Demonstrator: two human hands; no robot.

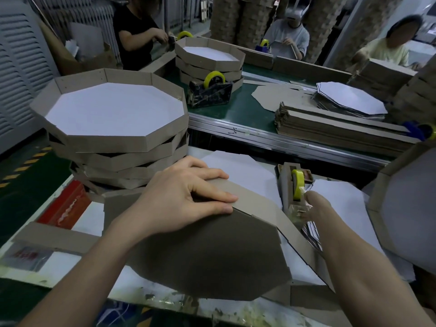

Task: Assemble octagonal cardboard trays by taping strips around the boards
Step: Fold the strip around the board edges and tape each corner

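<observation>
Your flat left hand (188,197) pins strip (254,204) to octagonal board (212,256); right hand (312,205), grip hidden, at tape dispenser (286,192): pull tape (298,182) next.

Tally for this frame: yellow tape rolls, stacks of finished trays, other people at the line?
Yellow tape rolls: 5 (the last is cut off at the right edge)
Finished-tray stacks: 2
Other people: 3
Total: 10
</observation>
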